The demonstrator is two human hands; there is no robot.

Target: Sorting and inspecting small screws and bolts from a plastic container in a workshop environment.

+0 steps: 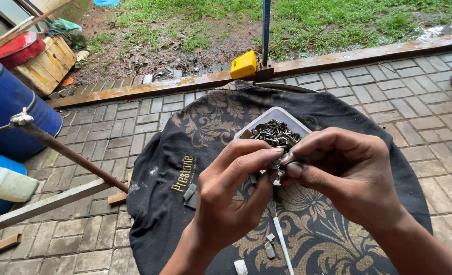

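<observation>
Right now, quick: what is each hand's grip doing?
Left hand: fingers pinched on a small dark metal part.
Right hand: pinched on the same part, above the white tray.

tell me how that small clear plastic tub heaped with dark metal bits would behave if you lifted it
The small clear plastic tub probably feels heavy for its size, being heaped with dark metal bits. Its thin walls may flex. Tilted, the loose pieces would likely spill onto the black patterned cloth.

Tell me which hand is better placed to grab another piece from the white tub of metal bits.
Probably the right hand: it lies beside the white tub, fingers almost at the rim. The left hand sits lower and farther from the tub. Both pinch a small dark metal piece between fingertips.
</observation>
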